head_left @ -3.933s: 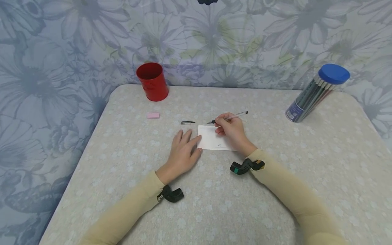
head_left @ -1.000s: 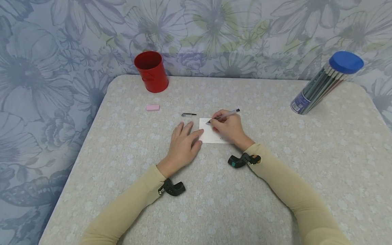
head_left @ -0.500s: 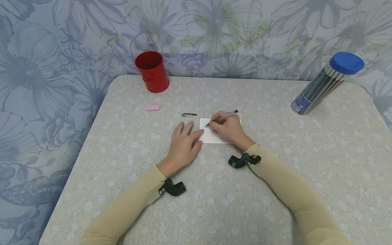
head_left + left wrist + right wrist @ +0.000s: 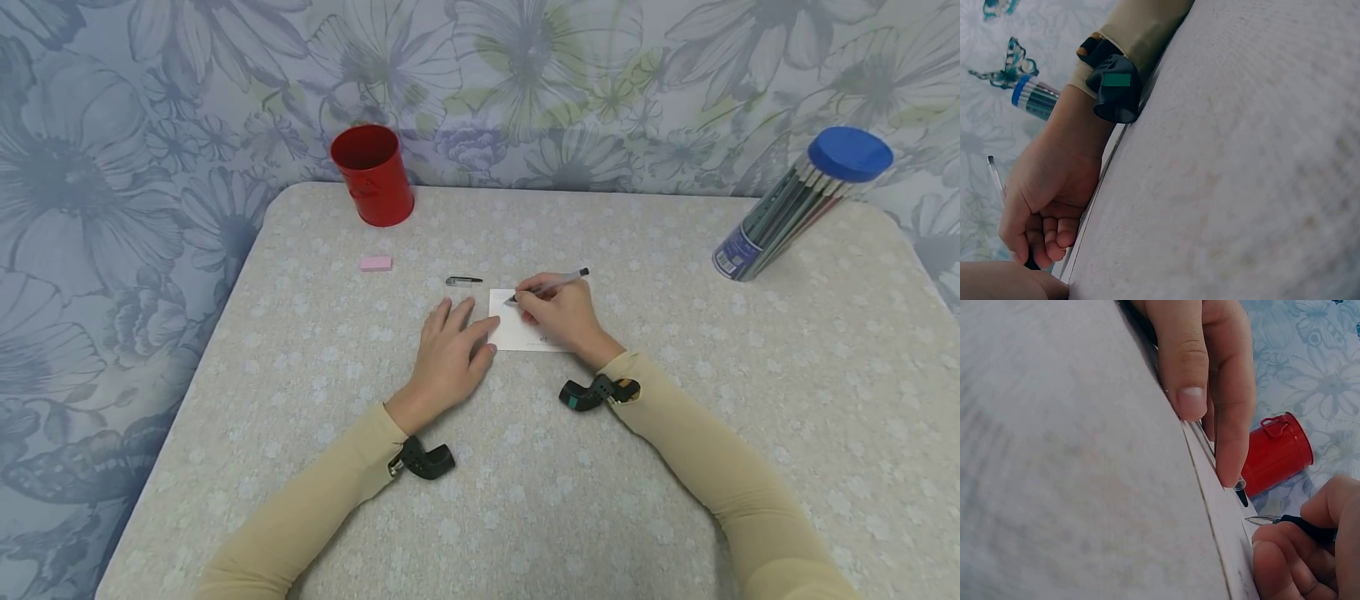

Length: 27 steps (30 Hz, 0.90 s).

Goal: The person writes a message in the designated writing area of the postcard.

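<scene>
My right hand (image 4: 562, 317) pinches a clear gel pen (image 4: 564, 278) with a black grip, its tip right at the upper left part of a small white card (image 4: 512, 335). Up close in the right wrist view, the pen's pointed tip (image 4: 1263, 519) meets the card's surface. Small dark marks show near the card's lower edge, partly beside my right hand. My left hand (image 4: 448, 358) lies flat with fingers spread, index finger and thumb at the card's left edge. Just beyond its fingertips lies the pen's cap (image 4: 464, 282), clear with a black clip.
A pink eraser (image 4: 376, 264) lies at the left, in front of a red metal bucket (image 4: 377, 192). At the back right stands a tub of pencils (image 4: 780, 212) with a blue lid. Flowered wallpaper borders the table's (image 4: 637, 500) far edge.
Since the oldest frame, the pen tip has come down from the card's far edge onto its upper left. Over the last second it shifts only slightly. My left hand stays in place.
</scene>
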Each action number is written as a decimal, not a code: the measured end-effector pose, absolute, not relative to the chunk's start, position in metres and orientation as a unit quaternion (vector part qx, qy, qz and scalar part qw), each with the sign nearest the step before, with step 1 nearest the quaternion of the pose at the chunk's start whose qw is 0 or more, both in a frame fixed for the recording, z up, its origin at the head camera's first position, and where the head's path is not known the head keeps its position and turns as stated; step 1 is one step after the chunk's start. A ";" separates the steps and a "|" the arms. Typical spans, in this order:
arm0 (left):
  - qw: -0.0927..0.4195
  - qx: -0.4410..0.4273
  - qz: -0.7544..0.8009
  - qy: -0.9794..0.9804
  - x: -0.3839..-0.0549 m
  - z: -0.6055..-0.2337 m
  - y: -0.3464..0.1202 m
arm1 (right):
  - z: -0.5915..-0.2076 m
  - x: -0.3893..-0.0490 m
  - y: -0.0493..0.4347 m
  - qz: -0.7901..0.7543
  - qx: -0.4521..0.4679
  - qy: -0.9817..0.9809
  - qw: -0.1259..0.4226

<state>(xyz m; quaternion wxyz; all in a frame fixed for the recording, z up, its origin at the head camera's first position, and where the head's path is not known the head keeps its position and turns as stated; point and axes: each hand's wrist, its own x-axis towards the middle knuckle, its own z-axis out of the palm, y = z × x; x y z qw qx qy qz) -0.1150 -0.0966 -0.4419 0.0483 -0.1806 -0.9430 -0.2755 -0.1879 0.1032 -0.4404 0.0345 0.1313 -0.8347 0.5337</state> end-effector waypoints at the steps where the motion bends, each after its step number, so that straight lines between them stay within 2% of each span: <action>1: 0.049 -0.181 -0.275 -0.943 -0.115 -0.442 -0.097 | -0.440 -0.188 0.103 0.531 0.132 -0.836 0.034; 27: 0.050 -0.180 -0.278 -0.942 -0.116 -0.444 -0.097 | -0.440 -0.189 0.104 0.515 0.141 -0.845 0.025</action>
